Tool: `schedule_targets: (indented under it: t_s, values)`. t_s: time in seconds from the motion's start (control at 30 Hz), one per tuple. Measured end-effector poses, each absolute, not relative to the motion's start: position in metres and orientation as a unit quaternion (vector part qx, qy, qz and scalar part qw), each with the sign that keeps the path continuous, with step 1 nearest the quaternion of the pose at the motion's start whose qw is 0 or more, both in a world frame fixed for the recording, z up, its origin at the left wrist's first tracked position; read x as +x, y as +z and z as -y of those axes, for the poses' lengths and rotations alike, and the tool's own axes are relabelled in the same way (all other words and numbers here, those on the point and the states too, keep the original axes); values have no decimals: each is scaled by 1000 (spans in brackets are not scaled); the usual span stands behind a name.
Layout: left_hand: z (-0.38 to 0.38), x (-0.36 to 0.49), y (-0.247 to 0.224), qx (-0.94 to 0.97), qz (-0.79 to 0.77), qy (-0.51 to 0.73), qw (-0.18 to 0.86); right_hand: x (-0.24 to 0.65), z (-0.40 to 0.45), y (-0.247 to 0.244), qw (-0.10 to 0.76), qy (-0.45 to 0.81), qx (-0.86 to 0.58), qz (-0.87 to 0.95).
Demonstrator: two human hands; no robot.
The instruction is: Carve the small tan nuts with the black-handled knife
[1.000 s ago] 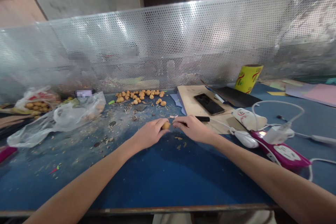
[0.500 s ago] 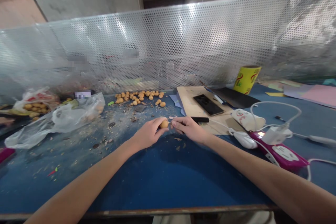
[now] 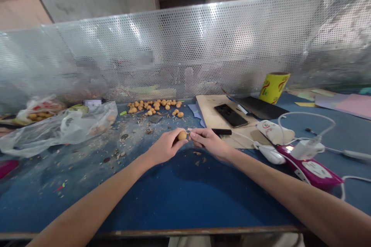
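Near the middle of the blue table, my left hand (image 3: 168, 146) holds a small round yellow-brown ball (image 3: 182, 135) between thumb and fingers. Just right of the ball, my right hand (image 3: 206, 141) is closed in a pinch. A small thin pale piece shows between its fingertips and the ball, too small to make out. A black handle-like object (image 3: 222, 132) lies beyond my right hand. Several similar round pieces (image 3: 156, 105) lie in a loose group farther back.
On the left lie a clear plastic bag (image 3: 87, 123) and scattered crumbs. Brown board (image 3: 207, 112), a phone (image 3: 231, 115), a yellow roll (image 3: 274, 88), white cables and a magenta power strip (image 3: 324, 173) are on the right. A perforated metal screen (image 3: 179, 46) stands behind.
Both hands stay nearly in place around the ball. At the far left, the plastic bag's edge has shifted outward to the left.
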State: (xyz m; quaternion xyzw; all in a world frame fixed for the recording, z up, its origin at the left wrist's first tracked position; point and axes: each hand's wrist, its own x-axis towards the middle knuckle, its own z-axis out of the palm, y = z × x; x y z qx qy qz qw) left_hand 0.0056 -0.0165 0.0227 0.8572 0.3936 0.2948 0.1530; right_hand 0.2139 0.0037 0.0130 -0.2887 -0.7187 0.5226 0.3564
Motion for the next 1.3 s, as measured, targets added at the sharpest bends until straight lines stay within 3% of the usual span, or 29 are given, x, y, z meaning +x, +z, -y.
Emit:
schedule_targets:
  t_s: [0.17, 0.27, 0.77, 1.3]
  values:
    - [12, 7, 14, 859, -384, 294, 169, 218, -3, 23, 308, 341, -326, 826]
    - [8, 7, 10, 849, -379, 317, 189, 222, -6, 24, 299, 303, -328, 843]
    - [5, 7, 9, 815, -404, 291, 296, 223, -22, 8, 259, 264, -292, 882]
    - [-1, 6, 4, 788, -398, 291, 369, 231, -26, 11, 219, 329, -252, 883]
